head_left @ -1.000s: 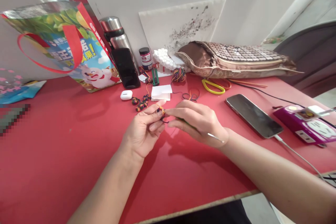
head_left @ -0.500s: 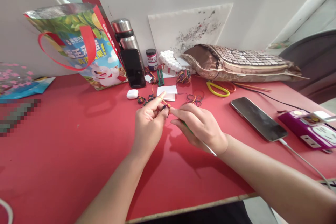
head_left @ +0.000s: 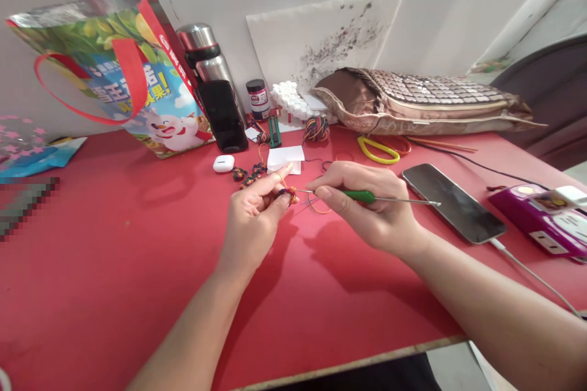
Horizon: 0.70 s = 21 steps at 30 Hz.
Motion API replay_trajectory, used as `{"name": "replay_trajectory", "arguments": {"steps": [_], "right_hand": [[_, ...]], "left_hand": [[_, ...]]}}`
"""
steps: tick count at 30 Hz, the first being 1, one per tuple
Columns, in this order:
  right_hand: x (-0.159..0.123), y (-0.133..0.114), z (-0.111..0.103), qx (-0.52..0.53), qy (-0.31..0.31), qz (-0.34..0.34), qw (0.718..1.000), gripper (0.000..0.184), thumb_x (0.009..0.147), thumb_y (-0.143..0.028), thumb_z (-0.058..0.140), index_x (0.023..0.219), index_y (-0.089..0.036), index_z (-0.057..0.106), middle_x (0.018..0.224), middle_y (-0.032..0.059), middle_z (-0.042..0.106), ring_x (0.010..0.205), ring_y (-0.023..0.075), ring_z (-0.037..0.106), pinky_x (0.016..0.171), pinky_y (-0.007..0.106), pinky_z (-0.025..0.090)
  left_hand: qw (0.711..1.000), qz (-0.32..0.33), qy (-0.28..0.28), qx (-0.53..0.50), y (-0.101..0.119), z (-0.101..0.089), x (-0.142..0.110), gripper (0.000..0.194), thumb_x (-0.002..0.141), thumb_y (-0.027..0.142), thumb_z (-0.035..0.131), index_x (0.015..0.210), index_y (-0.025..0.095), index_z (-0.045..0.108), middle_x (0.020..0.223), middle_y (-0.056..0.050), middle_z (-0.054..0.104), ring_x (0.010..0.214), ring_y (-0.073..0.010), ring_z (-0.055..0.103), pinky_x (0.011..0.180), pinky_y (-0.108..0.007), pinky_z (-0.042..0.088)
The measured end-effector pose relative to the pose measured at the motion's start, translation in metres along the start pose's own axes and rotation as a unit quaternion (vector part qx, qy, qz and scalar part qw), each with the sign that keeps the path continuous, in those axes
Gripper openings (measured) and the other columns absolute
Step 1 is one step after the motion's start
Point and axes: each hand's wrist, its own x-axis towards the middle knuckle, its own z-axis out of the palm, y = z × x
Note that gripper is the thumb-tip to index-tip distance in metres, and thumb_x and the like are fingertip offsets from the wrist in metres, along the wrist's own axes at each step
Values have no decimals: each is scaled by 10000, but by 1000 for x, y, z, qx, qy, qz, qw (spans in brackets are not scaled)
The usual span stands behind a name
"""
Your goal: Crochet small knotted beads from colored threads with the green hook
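My left hand (head_left: 255, 214) pinches a small multicoloured crochet piece (head_left: 288, 195) in dark blue, red and orange yarn. An orange strand runs over the left index finger. My right hand (head_left: 371, 204) is closed around the green grip of a crochet hook (head_left: 360, 196). Its thin metal tip reaches left to the crochet piece, while the other metal end sticks out to the right. Loose yarn (head_left: 320, 206) loops on the table below the hook. Behind my left hand lie more crocheted bits (head_left: 251, 175) in dark and orange yarn.
On the red table (head_left: 151, 269) stand a colourful bag (head_left: 151, 85), a steel flask (head_left: 206, 55), a propped phone (head_left: 223, 116) and a jar (head_left: 257, 99). Farther right are a yarn ball (head_left: 316, 129), yellow-handled scissors (head_left: 378, 151), a brown cushion (head_left: 426, 101), a charging phone (head_left: 454, 201) and a purple power strip (head_left: 536, 220).
My right hand has turned and moved right, so the hook now lies nearly level with its tip at the crochet piece. My left hand keeps its pinch. The view has shifted slightly.
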Motion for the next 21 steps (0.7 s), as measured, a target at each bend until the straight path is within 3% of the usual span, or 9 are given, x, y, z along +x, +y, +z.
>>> {"name": "replay_trajectory", "arguments": {"steps": [7,17,21], "right_hand": [[0,-3,-4,22,9,62,998,265,1029,-313,684,788,-217,737,723,43,718,621,167,601,594,320,473],[-1,-6,-1,29,14,65,997,262,1023,-311,685,791,-213,753,711,46,709,621,171,596,604,330,468],[2,-6,-3,107,15,142,984,283,970,-348,752,730,-196,752,657,29,652,585,145,525,552,306,418]], "left_hand": [[1000,-12,17,11,1,1,1,347,721,178,816,1047,253,907,704,16,659,628,-110,508,597,-261,422],[999,-7,39,4,0,2,0,335,711,192,781,1017,237,910,651,17,635,604,-110,482,549,-252,379],[1000,-3,22,4,0,0,1,341,711,169,795,1021,246,912,644,19,636,541,-79,394,492,-241,291]]}}
